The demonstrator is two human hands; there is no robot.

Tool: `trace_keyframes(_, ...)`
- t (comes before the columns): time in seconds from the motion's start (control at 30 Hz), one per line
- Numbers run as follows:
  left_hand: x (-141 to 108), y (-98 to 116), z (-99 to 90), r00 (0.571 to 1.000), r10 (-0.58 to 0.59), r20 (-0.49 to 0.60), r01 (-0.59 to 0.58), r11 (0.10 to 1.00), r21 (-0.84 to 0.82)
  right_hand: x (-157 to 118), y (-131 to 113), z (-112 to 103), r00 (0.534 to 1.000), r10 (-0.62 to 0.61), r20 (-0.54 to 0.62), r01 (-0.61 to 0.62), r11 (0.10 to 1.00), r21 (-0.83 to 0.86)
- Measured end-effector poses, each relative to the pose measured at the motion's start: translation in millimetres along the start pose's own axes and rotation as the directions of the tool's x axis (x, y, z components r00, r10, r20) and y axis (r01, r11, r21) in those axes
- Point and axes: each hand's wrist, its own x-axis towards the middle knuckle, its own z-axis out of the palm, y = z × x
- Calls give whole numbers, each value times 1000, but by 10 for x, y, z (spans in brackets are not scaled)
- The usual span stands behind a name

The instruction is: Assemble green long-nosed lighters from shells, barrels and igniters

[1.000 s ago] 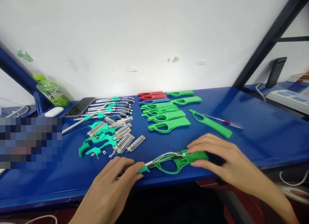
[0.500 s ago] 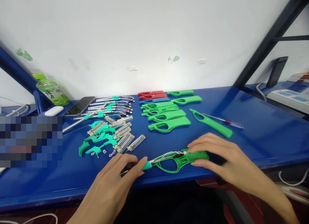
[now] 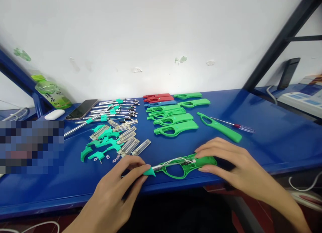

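Near the front edge of the table lies an open green lighter casing half [image 3: 176, 172], hollow side up. My right hand [image 3: 226, 161] grips its wide handle end between thumb and fingers. My left hand [image 3: 123, 186] is closed on a metal lighter tube with a teal collar [image 3: 150, 172]. The tube's inner end meets the narrow nose of the casing. White wires [image 3: 179, 160] run from the tube over the trigger loop into the casing, ending near my right fingertips. Most of the tube is hidden behind my left fingers.
Left of centre lie more wired tubes [image 3: 110, 109], teal triggers [image 3: 98, 155] and clear fuel tanks [image 3: 141, 147]. Green casings [image 3: 177, 128], red casings [image 3: 158, 99] and a screwdriver [image 3: 243, 127] lie farther back. A phone [image 3: 83, 109], a white case [image 3: 54, 114] and a bottle [image 3: 51, 92] are at left.
My left hand has moved slightly left and down with the tube, and the teal collar has turned and sits farther from the casing. The wires bow up more. My right hand stays nearly still.
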Motion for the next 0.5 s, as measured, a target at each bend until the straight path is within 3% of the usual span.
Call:
trace_keyframes(0.27, -73, -61, -61, 990, -8, 141, 4, 1000, 25, 11, -23, -17, 1000, 15, -15, -15, 1000, -14)
trace_keyframes(0.5, -72, -72, -62, 990, 6, 143, -16, 997, 71, 6, -26, -20, 1000, 1, -16, -2, 1000, -14)
